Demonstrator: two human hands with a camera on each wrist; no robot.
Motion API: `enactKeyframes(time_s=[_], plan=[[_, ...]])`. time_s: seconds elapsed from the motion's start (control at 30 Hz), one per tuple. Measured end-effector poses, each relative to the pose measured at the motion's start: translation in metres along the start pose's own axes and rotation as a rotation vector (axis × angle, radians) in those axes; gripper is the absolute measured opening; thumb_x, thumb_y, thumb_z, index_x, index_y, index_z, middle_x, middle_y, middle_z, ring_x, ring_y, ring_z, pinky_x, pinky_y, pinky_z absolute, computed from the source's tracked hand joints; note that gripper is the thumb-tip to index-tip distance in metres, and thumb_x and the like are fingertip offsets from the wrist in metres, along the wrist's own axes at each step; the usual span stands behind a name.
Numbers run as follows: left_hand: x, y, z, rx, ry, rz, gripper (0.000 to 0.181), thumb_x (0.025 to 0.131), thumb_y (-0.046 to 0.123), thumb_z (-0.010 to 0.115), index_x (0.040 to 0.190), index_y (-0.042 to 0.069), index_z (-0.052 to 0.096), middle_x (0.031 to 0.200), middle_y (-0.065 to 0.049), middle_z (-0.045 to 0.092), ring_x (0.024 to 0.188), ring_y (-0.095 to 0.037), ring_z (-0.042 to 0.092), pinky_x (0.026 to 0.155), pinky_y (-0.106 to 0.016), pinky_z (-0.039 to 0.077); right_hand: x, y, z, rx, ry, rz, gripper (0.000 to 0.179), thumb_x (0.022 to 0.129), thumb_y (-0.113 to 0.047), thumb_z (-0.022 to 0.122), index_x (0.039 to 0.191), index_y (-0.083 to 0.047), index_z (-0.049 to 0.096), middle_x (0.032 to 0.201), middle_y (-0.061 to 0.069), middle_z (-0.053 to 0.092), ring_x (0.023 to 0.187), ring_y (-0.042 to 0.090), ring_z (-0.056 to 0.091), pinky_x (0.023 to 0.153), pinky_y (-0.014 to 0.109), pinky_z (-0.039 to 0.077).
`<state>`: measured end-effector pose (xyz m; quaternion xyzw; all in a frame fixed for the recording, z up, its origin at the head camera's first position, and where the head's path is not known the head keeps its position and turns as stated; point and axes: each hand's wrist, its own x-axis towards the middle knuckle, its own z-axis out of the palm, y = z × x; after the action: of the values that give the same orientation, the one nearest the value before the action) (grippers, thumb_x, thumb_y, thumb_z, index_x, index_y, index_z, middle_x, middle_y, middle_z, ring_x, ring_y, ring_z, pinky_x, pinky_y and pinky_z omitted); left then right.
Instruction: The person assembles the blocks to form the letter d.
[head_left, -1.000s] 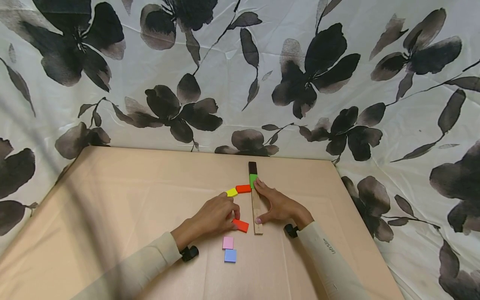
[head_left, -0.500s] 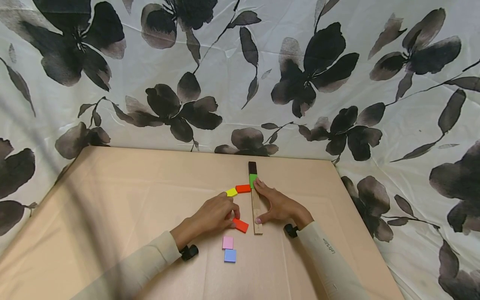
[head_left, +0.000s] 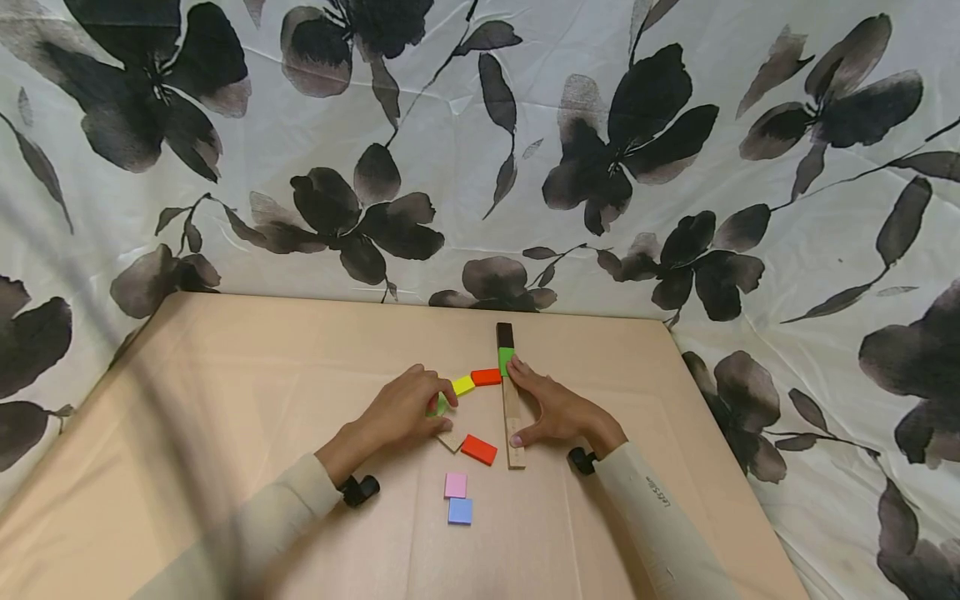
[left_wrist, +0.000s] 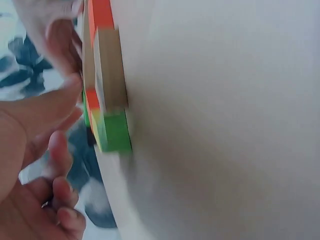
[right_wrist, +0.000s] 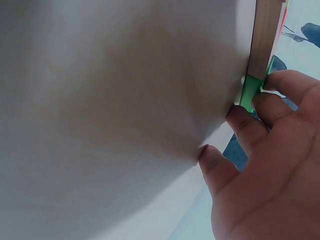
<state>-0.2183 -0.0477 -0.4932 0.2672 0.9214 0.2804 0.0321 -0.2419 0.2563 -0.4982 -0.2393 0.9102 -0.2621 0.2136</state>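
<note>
My left hand (head_left: 405,404) is over a small green block (head_left: 441,406) and a plain wooden block (head_left: 452,440), its index finger and thumb to either side of the green one. In the left wrist view, the green block (left_wrist: 116,131) and wooden block (left_wrist: 112,70) stand end to end, and the fingers are spread apart from them. My right hand (head_left: 558,408) rests along a long wooden strip (head_left: 513,417), thumb near its lower end and fingertips at a green block (head_left: 506,361). A black block (head_left: 505,335) tops that line. Red (head_left: 486,377) and yellow (head_left: 464,385) blocks join it leftward.
Another red block (head_left: 478,450) lies against the plain wooden block's right end. Nearer the person are a pink block (head_left: 455,485) and a blue block (head_left: 460,512), touching. A flower-print cloth (head_left: 480,167) hangs behind the tan table (head_left: 262,375).
My left hand has drawn back to the left and slightly away from the person, uncovering the green block and the plain wooden block. The right hand stays in place on the strip.
</note>
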Motion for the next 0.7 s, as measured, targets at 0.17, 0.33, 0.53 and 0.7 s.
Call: enactKeyframes(time_s=[0.17, 0.33, 0.53, 0.7], plan=[[0.016, -0.018, -0.006, -0.032, 0.117, -0.11, 0.016, 0.09, 0.023, 0.086, 0.102, 0.015, 0.079, 0.072, 0.003, 0.056, 0.081, -0.017, 0.048, 0.066, -0.028, 0.039, 0.001, -0.001, 0.0, 0.012, 0.01, -0.006, 0.128, 0.076, -0.04, 0.096, 0.171, -0.012, 0.014, 0.181, 0.007, 0.001, 0.168, 0.033, 0.005, 0.132, 0.063, 0.006], [0.032, -0.027, -0.003, -0.06, 0.125, -0.165, 0.017, 0.09, 0.025, 0.085, 0.104, 0.016, 0.079, 0.077, 0.002, 0.061, 0.085, -0.019, 0.05, 0.069, -0.03, 0.04, 0.004, -0.001, 0.0, 0.012, 0.01, 0.009, 0.128, 0.076, -0.04, 0.095, 0.171, -0.013, 0.014, 0.181, 0.006, 0.001, 0.168, 0.033, 0.005, 0.132, 0.061, 0.005], [0.049, -0.027, 0.006, -0.1, 0.087, -0.168, 0.023, 0.088, 0.027, 0.088, 0.106, 0.015, 0.079, 0.083, 0.001, 0.067, 0.087, -0.019, 0.051, 0.073, -0.031, 0.04, 0.006, -0.001, 0.0, 0.016, 0.008, 0.024, 0.127, 0.076, -0.041, 0.095, 0.171, -0.015, 0.014, 0.181, 0.005, 0.0, 0.168, 0.032, 0.004, 0.132, 0.061, 0.004], [0.058, -0.025, 0.011, -0.126, 0.052, -0.173, 0.018, 0.088, 0.024, 0.088, 0.101, 0.015, 0.08, 0.081, 0.003, 0.068, 0.089, -0.017, 0.053, 0.078, -0.031, 0.041, 0.006, 0.0, -0.001, 0.003, 0.005, 0.038, 0.128, 0.077, -0.044, 0.094, 0.171, -0.016, 0.014, 0.181, 0.002, -0.001, 0.168, 0.031, 0.005, 0.132, 0.061, 0.006]])
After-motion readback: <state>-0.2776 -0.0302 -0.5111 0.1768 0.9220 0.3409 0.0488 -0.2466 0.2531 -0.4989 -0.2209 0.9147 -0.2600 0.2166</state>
